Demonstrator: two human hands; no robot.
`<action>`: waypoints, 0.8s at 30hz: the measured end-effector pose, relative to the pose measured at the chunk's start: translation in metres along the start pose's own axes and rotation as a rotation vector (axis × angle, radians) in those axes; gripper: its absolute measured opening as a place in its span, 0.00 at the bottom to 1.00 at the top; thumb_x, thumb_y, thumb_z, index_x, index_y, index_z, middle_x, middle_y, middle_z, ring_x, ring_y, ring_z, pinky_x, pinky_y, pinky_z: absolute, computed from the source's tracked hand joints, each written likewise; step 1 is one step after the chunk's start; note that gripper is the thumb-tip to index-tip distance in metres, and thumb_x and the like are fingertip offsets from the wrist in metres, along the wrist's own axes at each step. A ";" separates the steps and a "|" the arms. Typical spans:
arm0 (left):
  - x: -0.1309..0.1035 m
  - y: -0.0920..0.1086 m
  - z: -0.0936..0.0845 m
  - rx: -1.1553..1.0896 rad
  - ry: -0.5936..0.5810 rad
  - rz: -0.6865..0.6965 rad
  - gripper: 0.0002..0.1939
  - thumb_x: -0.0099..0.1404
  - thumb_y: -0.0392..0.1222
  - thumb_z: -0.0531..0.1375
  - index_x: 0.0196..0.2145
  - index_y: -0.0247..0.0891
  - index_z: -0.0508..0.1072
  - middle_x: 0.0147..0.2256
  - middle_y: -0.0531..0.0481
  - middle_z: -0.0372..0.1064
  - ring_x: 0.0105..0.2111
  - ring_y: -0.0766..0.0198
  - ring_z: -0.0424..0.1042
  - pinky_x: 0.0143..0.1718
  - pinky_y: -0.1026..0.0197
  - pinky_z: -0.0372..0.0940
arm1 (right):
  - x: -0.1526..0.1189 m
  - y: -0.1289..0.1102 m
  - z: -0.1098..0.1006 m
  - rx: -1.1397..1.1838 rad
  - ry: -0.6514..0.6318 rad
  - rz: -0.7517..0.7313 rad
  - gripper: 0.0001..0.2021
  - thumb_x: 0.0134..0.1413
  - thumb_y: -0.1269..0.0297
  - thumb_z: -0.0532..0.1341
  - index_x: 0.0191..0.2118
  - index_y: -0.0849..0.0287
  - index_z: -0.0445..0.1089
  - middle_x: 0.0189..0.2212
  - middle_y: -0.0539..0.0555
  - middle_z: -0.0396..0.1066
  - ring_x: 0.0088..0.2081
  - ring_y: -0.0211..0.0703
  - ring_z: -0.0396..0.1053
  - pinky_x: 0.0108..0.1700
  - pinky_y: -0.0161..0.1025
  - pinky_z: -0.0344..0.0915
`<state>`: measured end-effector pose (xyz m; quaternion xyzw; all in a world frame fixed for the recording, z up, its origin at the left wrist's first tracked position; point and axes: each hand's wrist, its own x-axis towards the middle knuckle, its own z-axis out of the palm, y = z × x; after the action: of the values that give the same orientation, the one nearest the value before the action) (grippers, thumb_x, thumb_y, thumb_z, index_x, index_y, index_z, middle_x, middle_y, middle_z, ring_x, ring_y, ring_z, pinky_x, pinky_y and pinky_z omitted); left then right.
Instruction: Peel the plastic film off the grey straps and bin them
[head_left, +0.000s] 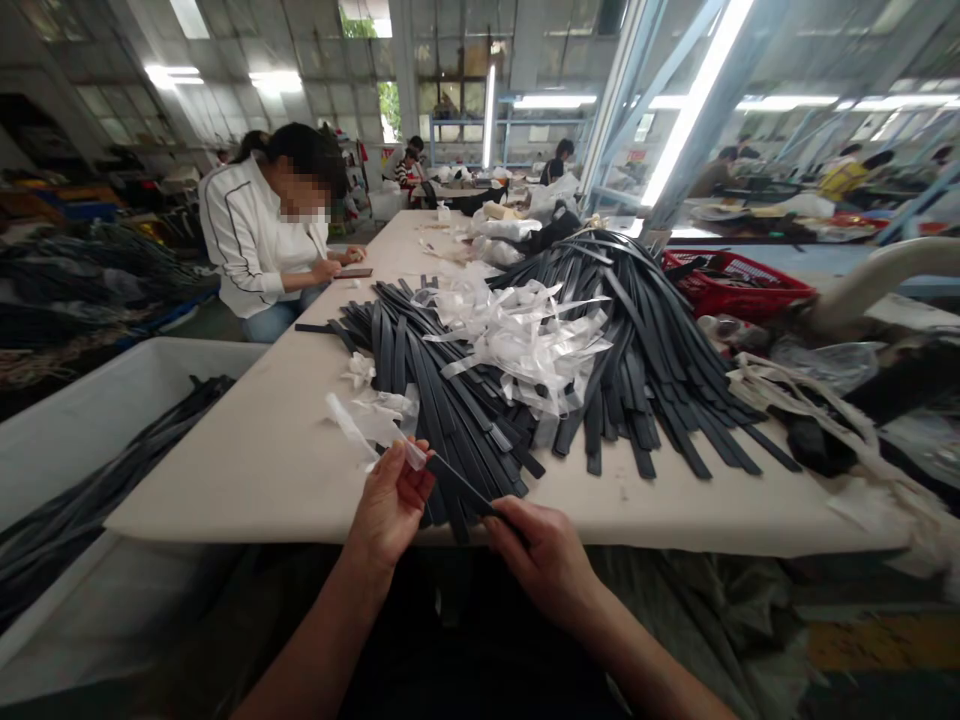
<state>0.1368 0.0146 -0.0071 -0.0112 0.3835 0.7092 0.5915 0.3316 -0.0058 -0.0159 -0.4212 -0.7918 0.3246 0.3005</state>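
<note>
My left hand (394, 497) pinches a strip of whitish see-through film (375, 428) at the near edge of the table. The film trails up and left from its fingers. In my right hand (541, 548), closed fingers grip a dark flat strap (461, 487). This strap runs up and left to the left fingertips, where the film meets its end. Just beyond both hands lies a fanned pile of similar dark straps (427, 375), and a heap of crumpled clear film strips (532, 340) rests on top of it.
A second bundle of dark straps (637, 330) spreads across the right of the table (247, 460). A white bin (187, 355) with straps stands at the left. Beyond it, a person in a white jacket (244, 235) sits at the table. A red basket (739, 283) is at the right.
</note>
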 end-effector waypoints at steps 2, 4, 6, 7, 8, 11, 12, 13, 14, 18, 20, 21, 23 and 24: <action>0.001 0.000 -0.002 0.016 -0.018 0.019 0.07 0.66 0.32 0.61 0.30 0.34 0.75 0.25 0.50 0.78 0.23 0.65 0.78 0.24 0.67 0.73 | 0.000 0.003 0.002 -0.014 0.004 0.009 0.14 0.66 0.61 0.54 0.28 0.58 0.65 0.22 0.48 0.65 0.24 0.35 0.62 0.29 0.32 0.54; 0.002 -0.001 -0.006 0.033 -0.039 0.041 0.05 0.61 0.34 0.67 0.29 0.34 0.76 0.26 0.50 0.78 0.24 0.64 0.78 0.24 0.67 0.74 | -0.001 0.006 0.005 -0.021 -0.008 0.015 0.13 0.65 0.61 0.54 0.28 0.58 0.65 0.22 0.48 0.65 0.24 0.36 0.62 0.29 0.33 0.54; 0.004 -0.004 -0.010 0.050 -0.067 0.058 0.11 0.51 0.38 0.74 0.28 0.34 0.77 0.26 0.50 0.78 0.26 0.63 0.79 0.26 0.66 0.74 | -0.002 0.008 0.007 -0.019 -0.017 0.016 0.13 0.65 0.62 0.54 0.29 0.58 0.66 0.22 0.48 0.66 0.24 0.36 0.62 0.29 0.33 0.53; 0.004 -0.006 -0.012 0.060 -0.084 0.069 0.15 0.46 0.40 0.77 0.28 0.34 0.77 0.26 0.50 0.79 0.26 0.62 0.79 0.27 0.66 0.75 | -0.002 0.009 0.008 -0.020 -0.013 0.016 0.13 0.65 0.62 0.55 0.29 0.58 0.66 0.22 0.48 0.65 0.24 0.36 0.62 0.29 0.33 0.53; 0.005 -0.007 -0.014 0.070 -0.099 0.086 0.18 0.41 0.42 0.78 0.28 0.34 0.78 0.27 0.50 0.79 0.27 0.62 0.79 0.28 0.67 0.75 | -0.002 0.009 0.008 -0.020 -0.003 0.017 0.13 0.65 0.61 0.55 0.29 0.58 0.66 0.22 0.48 0.64 0.24 0.36 0.61 0.29 0.33 0.53; 0.005 -0.008 -0.016 0.103 -0.130 0.152 0.22 0.34 0.45 0.80 0.26 0.35 0.78 0.27 0.50 0.79 0.26 0.65 0.78 0.27 0.68 0.74 | -0.004 0.011 0.008 0.012 0.041 0.020 0.13 0.65 0.61 0.55 0.28 0.58 0.65 0.21 0.47 0.62 0.23 0.35 0.60 0.28 0.32 0.53; 0.004 -0.007 -0.016 0.110 -0.133 0.169 0.22 0.34 0.46 0.80 0.25 0.35 0.78 0.27 0.50 0.79 0.26 0.65 0.77 0.27 0.69 0.73 | -0.004 0.011 0.008 0.031 0.054 0.019 0.14 0.65 0.61 0.55 0.28 0.58 0.64 0.21 0.47 0.62 0.23 0.35 0.60 0.28 0.32 0.53; 0.004 -0.007 -0.015 0.114 -0.135 0.178 0.22 0.34 0.46 0.80 0.25 0.35 0.78 0.27 0.50 0.79 0.26 0.66 0.77 0.26 0.69 0.73 | -0.004 0.012 0.008 0.049 0.062 0.018 0.14 0.65 0.61 0.55 0.28 0.58 0.64 0.21 0.47 0.62 0.24 0.35 0.60 0.28 0.32 0.54; 0.003 -0.006 -0.015 0.117 -0.135 0.180 0.22 0.34 0.47 0.80 0.24 0.36 0.78 0.27 0.51 0.79 0.26 0.66 0.77 0.26 0.69 0.73 | -0.004 0.012 0.008 0.060 0.064 0.015 0.14 0.65 0.61 0.54 0.28 0.58 0.64 0.21 0.47 0.62 0.24 0.35 0.60 0.29 0.32 0.54; 0.002 -0.007 -0.013 0.109 -0.133 0.182 0.21 0.34 0.47 0.80 0.25 0.37 0.78 0.27 0.51 0.79 0.26 0.67 0.76 0.28 0.69 0.72 | -0.003 0.013 0.014 0.037 0.023 0.033 0.14 0.65 0.61 0.55 0.26 0.57 0.63 0.21 0.47 0.62 0.23 0.35 0.59 0.28 0.33 0.53; 0.002 -0.008 -0.014 0.123 -0.135 0.174 0.21 0.34 0.47 0.80 0.24 0.36 0.78 0.27 0.51 0.78 0.26 0.67 0.76 0.29 0.69 0.72 | -0.002 0.013 0.016 0.033 0.000 0.054 0.14 0.65 0.60 0.54 0.27 0.57 0.63 0.21 0.47 0.63 0.23 0.36 0.60 0.29 0.33 0.53; 0.003 -0.008 -0.015 0.135 -0.137 0.168 0.21 0.34 0.47 0.80 0.24 0.36 0.78 0.27 0.51 0.78 0.27 0.67 0.76 0.28 0.69 0.72 | -0.002 0.013 0.016 0.035 -0.005 0.063 0.15 0.65 0.60 0.54 0.26 0.57 0.63 0.21 0.47 0.63 0.23 0.36 0.60 0.29 0.33 0.53; 0.003 -0.009 -0.017 0.164 -0.141 0.154 0.22 0.34 0.47 0.80 0.24 0.36 0.79 0.27 0.51 0.78 0.27 0.67 0.76 0.29 0.68 0.71 | -0.002 0.013 0.016 0.037 -0.006 0.078 0.15 0.64 0.59 0.54 0.26 0.57 0.62 0.21 0.47 0.62 0.23 0.36 0.59 0.28 0.33 0.53; 0.002 -0.009 -0.018 0.175 -0.141 0.149 0.22 0.34 0.48 0.80 0.24 0.36 0.79 0.27 0.51 0.78 0.28 0.66 0.75 0.29 0.68 0.71 | -0.002 0.013 0.015 0.035 -0.007 0.083 0.15 0.64 0.59 0.54 0.26 0.57 0.62 0.21 0.47 0.62 0.23 0.36 0.59 0.28 0.33 0.53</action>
<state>0.1357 0.0062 -0.0255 0.1189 0.4013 0.7139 0.5614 0.3270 -0.0063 -0.0354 -0.4472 -0.7687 0.3522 0.2914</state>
